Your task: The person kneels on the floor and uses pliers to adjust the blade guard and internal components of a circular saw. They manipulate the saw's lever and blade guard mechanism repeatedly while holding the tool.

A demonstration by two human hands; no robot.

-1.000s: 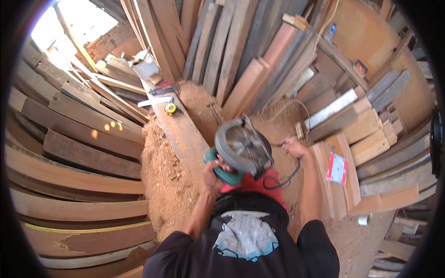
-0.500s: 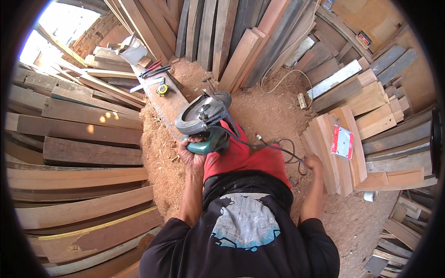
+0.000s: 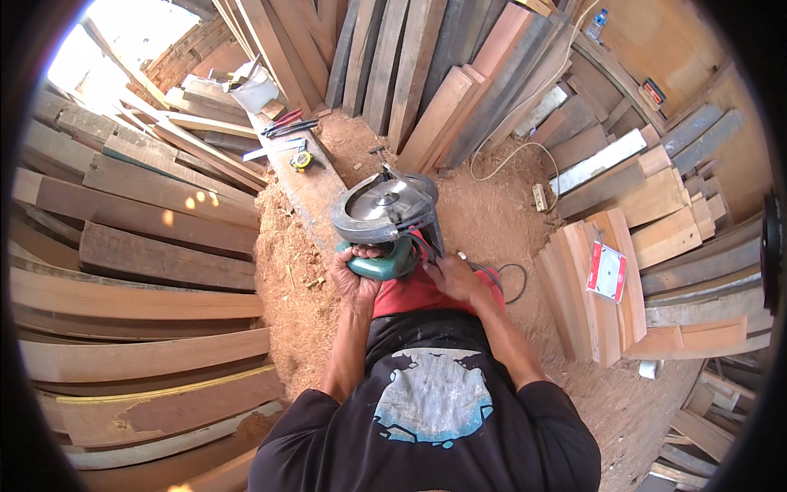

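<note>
A circular saw with a dark green body is raised over my red-clad legs, its round blade and guard facing up. My left hand is closed round its handle. At the saw's lower right, my right hand has curled fingers beside the base plate; what they grip is partly hidden and I cannot make it out. A dark cord loops behind that hand. Beyond the saw, a plank lying on sawdust bears a yellow tape measure, a white square and red and black tools.
Stacked boards fill my left, and upright planks lean ahead. On my right lie shorter pieces and boards with a red-and-white packet. A power strip with pale cable rests on sawdust. A white bucket stands back left.
My right hand has moved left from holding the cord out at the side to the saw's body. The saw, in my left hand, has shifted and now lies flatter, blade upward.
</note>
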